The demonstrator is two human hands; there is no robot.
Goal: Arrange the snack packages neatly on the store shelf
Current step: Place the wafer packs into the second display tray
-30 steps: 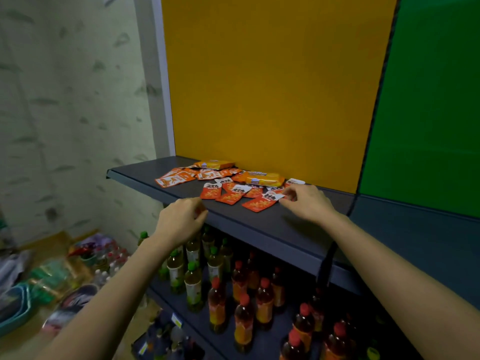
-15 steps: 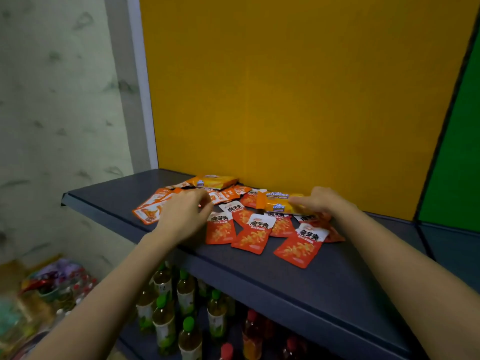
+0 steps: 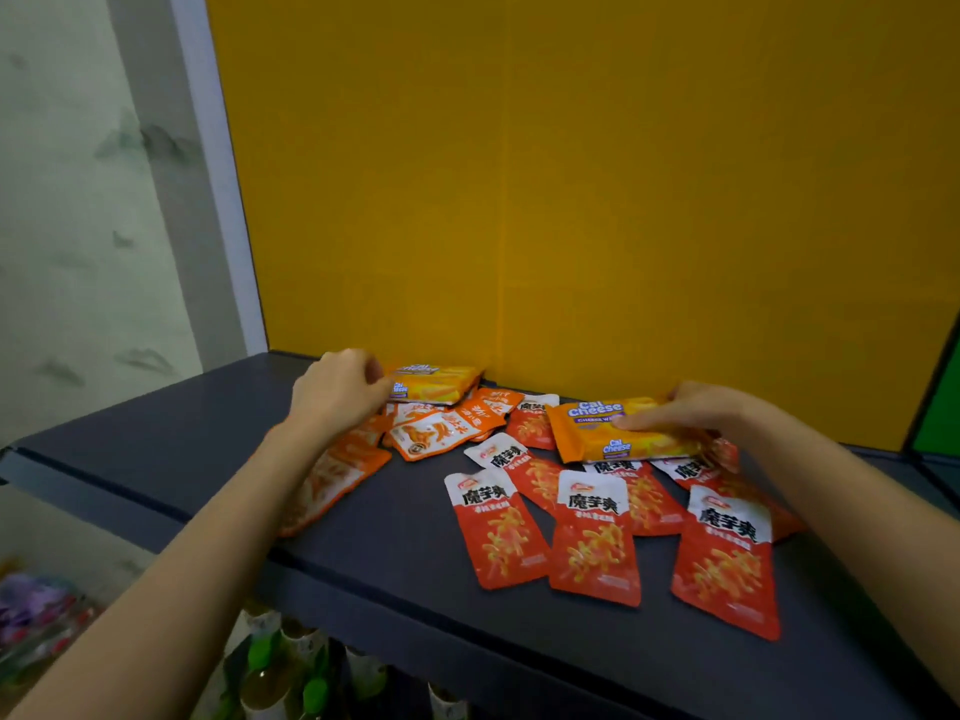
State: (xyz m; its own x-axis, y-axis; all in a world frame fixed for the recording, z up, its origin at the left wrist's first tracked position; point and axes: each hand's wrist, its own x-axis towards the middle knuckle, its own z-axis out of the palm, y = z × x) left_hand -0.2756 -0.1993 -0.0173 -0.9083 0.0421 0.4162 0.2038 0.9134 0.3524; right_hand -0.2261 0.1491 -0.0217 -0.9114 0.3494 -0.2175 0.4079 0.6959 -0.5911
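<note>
shelf (image 3: 171,459) left, front: bare | middle, right: packets (image 3: 592,543) | behind: yellow panel (image 3: 571,200)

Dim, even light, soft focus, wide-angle bowing at edges

Yellow back panel, bottles below

Green-capped bottles (image 3: 291,672) stand under the shelf; a yellow panel (image 3: 571,189) rises behind, marbled wall (image 3: 78,226) leftward.

Your two bare forearms extended forward and converging, your left hand (image 3: 337,394) loosely curled, knuckles up, fingers (image 3: 375,367) bent inward, your right hand (image 3: 696,410) palm down, fingers (image 3: 636,420) extended flat, pointing left
</note>
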